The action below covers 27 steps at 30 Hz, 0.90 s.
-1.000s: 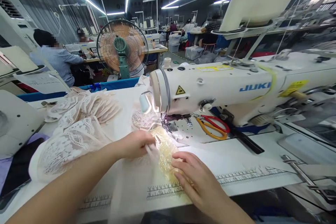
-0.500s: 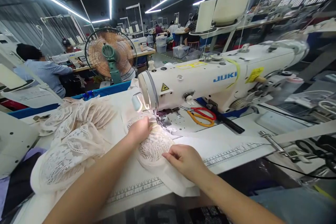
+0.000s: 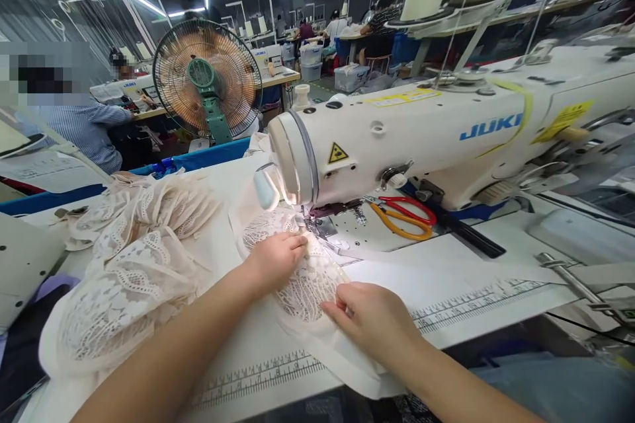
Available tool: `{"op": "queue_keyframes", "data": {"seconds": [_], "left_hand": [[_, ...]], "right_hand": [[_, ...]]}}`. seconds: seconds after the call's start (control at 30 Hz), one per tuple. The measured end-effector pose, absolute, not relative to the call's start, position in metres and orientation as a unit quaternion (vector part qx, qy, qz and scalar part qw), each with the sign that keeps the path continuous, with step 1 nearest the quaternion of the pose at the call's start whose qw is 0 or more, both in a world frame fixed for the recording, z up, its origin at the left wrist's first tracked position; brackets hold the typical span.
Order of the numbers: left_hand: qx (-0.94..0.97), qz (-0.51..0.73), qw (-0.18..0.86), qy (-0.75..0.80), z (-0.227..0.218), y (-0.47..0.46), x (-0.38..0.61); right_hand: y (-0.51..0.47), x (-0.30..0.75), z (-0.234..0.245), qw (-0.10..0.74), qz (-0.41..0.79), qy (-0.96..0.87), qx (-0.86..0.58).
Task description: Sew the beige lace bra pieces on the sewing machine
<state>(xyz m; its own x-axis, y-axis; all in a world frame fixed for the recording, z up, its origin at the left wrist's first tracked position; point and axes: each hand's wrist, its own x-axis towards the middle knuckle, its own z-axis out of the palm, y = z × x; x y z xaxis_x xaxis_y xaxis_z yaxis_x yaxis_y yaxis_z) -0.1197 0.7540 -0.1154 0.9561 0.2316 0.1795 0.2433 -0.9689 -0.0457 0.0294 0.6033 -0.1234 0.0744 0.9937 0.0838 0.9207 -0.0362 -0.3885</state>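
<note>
A cream lace bra cup (image 3: 308,292) lies under the needle area of a white sewing machine (image 3: 397,139). Close in front of the needle, my left hand (image 3: 278,263) has its fingers together on the lace, gripping its upper part. My right hand (image 3: 377,320) pinches the cup's right edge between thumb and curled fingers, nearer to me. A plain pale band of the piece hangs below that hand toward the table's front edge. The machine's lamp lights the lace, and the stitching point is partly hidden by the presser parts.
Stacked lace bra pieces (image 3: 133,284) lie on the left. Scissors with orange and red handles (image 3: 404,218) rest beside the machine bed. A ruler strip (image 3: 268,373) runs along the table front. A fan (image 3: 206,79) stands behind, and a co-worker in a striped shirt (image 3: 74,135) sits left.
My left hand has shifted slightly back from the needle, its fingers lying flatter on the lace. My right hand still pinches the edge. The view has moved, and the machine looks larger.
</note>
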Motion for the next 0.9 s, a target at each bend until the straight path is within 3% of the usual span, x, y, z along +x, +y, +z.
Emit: {"op": "queue_keyframes", "data": {"seconds": [0.27, 0.9], "left_hand": [[-0.979, -0.092, -0.03, -0.181, -0.107, 0.736, -0.111], [-0.969, -0.068, -0.015, -0.239, -0.11, 0.734, -0.103]], "right_hand": [[0.6, 0.039, -0.121, 0.164, 0.118, -0.687, -0.698], [0.611, 0.048, -0.12, 0.173, 0.133, -0.688, -0.693]]}}
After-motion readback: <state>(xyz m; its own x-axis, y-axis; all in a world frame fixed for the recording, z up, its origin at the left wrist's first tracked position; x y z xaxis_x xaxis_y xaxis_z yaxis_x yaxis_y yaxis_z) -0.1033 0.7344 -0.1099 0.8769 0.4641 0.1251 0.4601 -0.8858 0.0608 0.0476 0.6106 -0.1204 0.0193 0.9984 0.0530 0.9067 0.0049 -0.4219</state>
